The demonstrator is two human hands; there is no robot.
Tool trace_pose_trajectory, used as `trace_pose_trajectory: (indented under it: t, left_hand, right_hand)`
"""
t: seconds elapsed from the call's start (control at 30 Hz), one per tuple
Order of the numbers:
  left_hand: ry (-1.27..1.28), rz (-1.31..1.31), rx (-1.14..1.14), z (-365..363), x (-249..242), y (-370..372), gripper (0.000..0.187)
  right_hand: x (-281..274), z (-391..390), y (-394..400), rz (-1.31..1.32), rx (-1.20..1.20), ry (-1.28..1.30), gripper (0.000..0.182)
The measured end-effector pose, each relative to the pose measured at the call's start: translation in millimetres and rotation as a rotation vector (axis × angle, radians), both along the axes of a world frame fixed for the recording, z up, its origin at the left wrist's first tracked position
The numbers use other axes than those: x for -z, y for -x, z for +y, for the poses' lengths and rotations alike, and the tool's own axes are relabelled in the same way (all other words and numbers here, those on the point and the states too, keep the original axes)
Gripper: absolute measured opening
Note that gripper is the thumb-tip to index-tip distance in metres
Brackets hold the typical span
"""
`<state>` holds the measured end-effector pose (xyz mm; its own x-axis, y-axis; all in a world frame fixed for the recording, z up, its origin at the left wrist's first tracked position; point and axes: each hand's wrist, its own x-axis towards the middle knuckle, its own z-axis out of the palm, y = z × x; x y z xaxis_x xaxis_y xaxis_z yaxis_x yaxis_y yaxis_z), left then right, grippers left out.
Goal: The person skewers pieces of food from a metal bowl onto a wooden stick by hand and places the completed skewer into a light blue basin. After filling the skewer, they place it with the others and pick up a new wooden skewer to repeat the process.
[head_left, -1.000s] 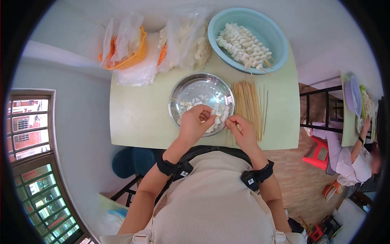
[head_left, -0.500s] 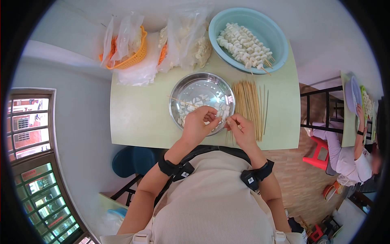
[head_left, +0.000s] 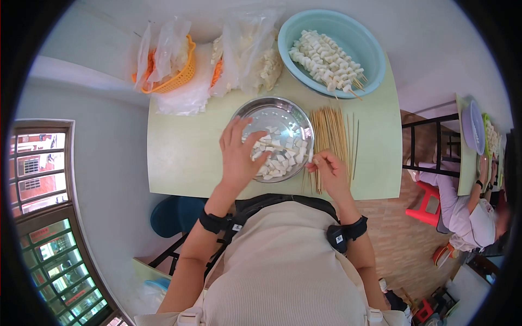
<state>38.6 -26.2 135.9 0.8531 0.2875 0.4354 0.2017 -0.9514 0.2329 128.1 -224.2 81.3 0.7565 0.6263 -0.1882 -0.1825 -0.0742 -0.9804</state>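
My left hand (head_left: 239, 155) is over the left side of a steel bowl (head_left: 272, 101), its fingers spread and holding nothing. White cut pieces (head_left: 280, 165) lie scattered in the bowl. At the bowl's right rim my right hand (head_left: 330, 169) is closed in a pinch on the end of a bamboo skewer (head_left: 278, 146), which reaches left over the bowl, partly behind my left hand. A small white piece (head_left: 310, 166) shows at the right fingertips. Just right of the bowl, a row of bamboo skewers (head_left: 330, 130) lies on the table, partly under my right hand.
A blue basin (head_left: 375, 60) with loaded white skewers (head_left: 326, 57) stands at the back right of the table (head_left: 185, 157). Plastic bags (head_left: 247, 54) and an orange basket (head_left: 182, 79) are at the back left. Another person (head_left: 462, 212) sits at a table far right.
My left hand has let go, opened and moved left, away from my right hand. My right hand has shifted slightly right, still pinching. More white pieces show in the bowl.
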Motion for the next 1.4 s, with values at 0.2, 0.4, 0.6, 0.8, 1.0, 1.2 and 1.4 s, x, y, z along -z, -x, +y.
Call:
trace_pose_trajectory:
  t: [0.2,0.4,0.6,0.8,1.0,1.2,1.4]
  left_hand:
    - [0.546,0.034,0.136,14,28,5,0.008]
    - [0.759,0.132,0.452,-13,31,-15,0.006]
    - [0.906,0.083,0.211,-3,82,-21,0.011]
    - [0.582,0.591,0.285,-16,142,-18,0.022]
    - [0.343,0.681,0.374,-17,145,-27,0.019]
    - [0.875,0.667,0.042,-10,129,-14,0.016]
    - [0.606,0.537,0.258,-17,148,-10,0.017]
  right_hand:
    - [-5,2,-5,0.175,0.088,-0.235,0.011]
    - [-7,13,1,0.243,-0.071,-0.176,0.018]
    - [-1,-9,-16,0.191,0.253,-0.077,0.026]
    - [4,-32,-17,0.153,0.412,-0.020,0.026]
    - [9,-29,-14,0.155,0.397,-0.008,0.027]
    - [8,-22,-9,0.150,0.364,0.000,0.025]
    - [11,-15,-10,0.145,0.275,0.010,0.025]
